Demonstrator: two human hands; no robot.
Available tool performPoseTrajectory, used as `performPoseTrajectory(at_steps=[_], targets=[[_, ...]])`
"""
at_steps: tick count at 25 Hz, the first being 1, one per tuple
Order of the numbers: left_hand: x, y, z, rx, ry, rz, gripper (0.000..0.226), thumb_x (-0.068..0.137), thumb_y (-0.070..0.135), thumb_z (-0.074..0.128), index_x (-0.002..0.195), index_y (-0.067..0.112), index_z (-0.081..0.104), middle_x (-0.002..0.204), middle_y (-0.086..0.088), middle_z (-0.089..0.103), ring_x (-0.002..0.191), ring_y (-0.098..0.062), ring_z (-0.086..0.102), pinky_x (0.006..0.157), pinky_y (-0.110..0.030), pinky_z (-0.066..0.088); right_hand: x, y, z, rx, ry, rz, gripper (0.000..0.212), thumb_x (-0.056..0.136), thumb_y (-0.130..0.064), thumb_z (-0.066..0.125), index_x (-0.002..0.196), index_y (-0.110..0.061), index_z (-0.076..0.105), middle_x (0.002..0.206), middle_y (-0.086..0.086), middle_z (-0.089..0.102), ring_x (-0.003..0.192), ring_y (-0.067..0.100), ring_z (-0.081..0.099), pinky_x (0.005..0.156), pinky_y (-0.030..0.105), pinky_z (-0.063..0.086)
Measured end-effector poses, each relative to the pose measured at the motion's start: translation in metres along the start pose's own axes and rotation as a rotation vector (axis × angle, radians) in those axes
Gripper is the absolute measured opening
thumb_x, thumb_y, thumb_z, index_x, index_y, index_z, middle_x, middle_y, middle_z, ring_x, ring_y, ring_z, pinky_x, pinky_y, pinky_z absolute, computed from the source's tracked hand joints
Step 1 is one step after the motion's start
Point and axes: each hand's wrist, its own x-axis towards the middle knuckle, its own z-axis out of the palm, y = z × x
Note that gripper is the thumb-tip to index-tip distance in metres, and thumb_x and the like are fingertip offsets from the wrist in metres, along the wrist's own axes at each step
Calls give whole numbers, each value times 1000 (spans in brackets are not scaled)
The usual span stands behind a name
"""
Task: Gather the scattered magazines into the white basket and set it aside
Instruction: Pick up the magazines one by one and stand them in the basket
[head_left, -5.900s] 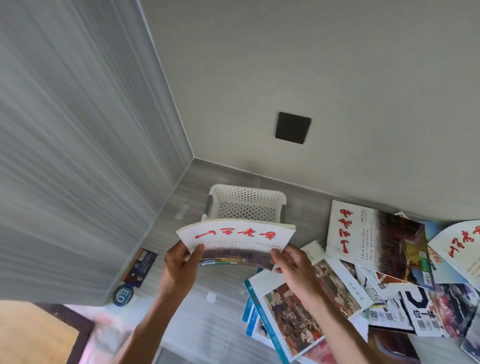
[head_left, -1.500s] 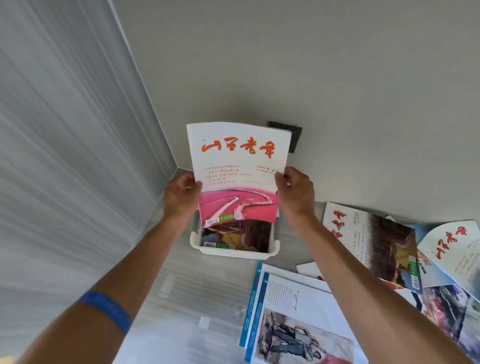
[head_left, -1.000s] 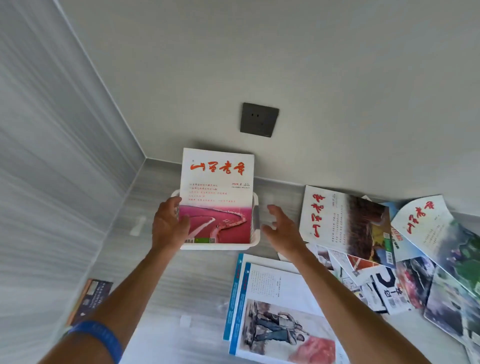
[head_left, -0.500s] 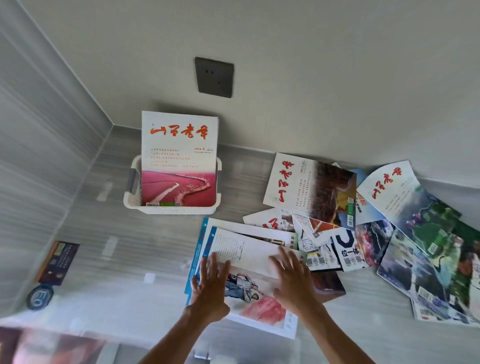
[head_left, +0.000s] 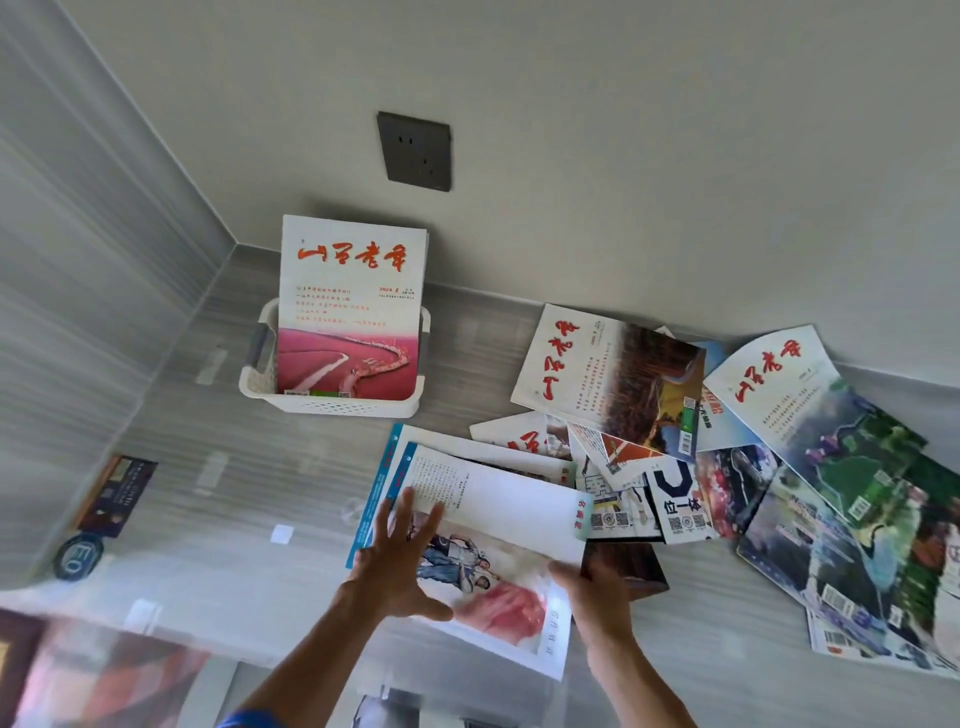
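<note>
The white basket (head_left: 332, 408) stands on the grey surface near the back corner. Upright inside it is a magazine with a white and pink cover and red lettering (head_left: 349, 312). In front of me lies a blue-spined magazine with a painted figure on its cover (head_left: 493, 525), on top of another like it. My left hand (head_left: 397, 566) rests on its left part with fingers spread. My right hand (head_left: 595, 597) holds its right edge, thumb on top. Several more magazines (head_left: 618, 379) lie scattered and overlapping to the right.
A dark wall socket (head_left: 415, 150) sits above the basket. At the far left lie a dark card (head_left: 114, 493) and a round badge (head_left: 78, 556). A small white scrap (head_left: 282, 533) lies left of my hands. Walls close the back and left sides.
Both hands let go of the pink magazine, which stayed standing in the basket, then came down to the blue-spined magazine. My right hand has since slid from its cover to its right edge.
</note>
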Motion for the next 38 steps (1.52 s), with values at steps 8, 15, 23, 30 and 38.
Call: performPoseTrajectory(at_steps=[8, 15, 23, 30, 38], targets=[[-60, 17, -13, -685, 545, 363, 44, 86, 35, 69, 128, 42, 56, 122, 30, 61, 104, 5, 64, 85, -14, 53, -34, -116, -2, 777, -329, 264, 15, 97, -7, 49, 85, -5, 58, 62, 12, 63, 50, 21, 64, 41, 28, 54], [-72, 6, -76, -1349, 801, 382, 22, 89, 8, 55, 103, 7, 72, 98, -5, 76, 91, -17, 72, 76, -30, 59, -56, -143, -2, 583, -367, -284, 41, 90, -19, 63, 128, -21, 50, 117, 9, 66, 91, 26, 69, 67, 38, 58], [-59, -46, -84, -1090, 852, 166, 21, 87, 6, 59, 105, 13, 67, 96, 1, 75, 92, -20, 71, 78, -40, 59, -41, -115, 32, -90, -215, -565, 15, 94, -20, 62, 79, -23, 66, 66, -7, 69, 59, 14, 61, 50, 11, 44], [-62, -75, -111, -1062, 1015, 90, 16, 88, 13, 60, 87, 27, 68, 82, 14, 75, 72, -5, 71, 57, -30, 55, -48, -147, 64, -43, -122, -697, 8, 93, -31, 59, 96, -29, 66, 84, -7, 73, 75, 10, 69, 65, 27, 56], [-32, -147, -270, -1094, 1128, 106, 24, 88, 9, 65, 77, 30, 69, 84, 4, 76, 66, -4, 67, 57, -21, 54, -22, -298, 161, -38, -25, -852, 12, 97, -25, 55, 99, -19, 64, 104, -4, 75, 85, 13, 70, 59, 18, 47]])
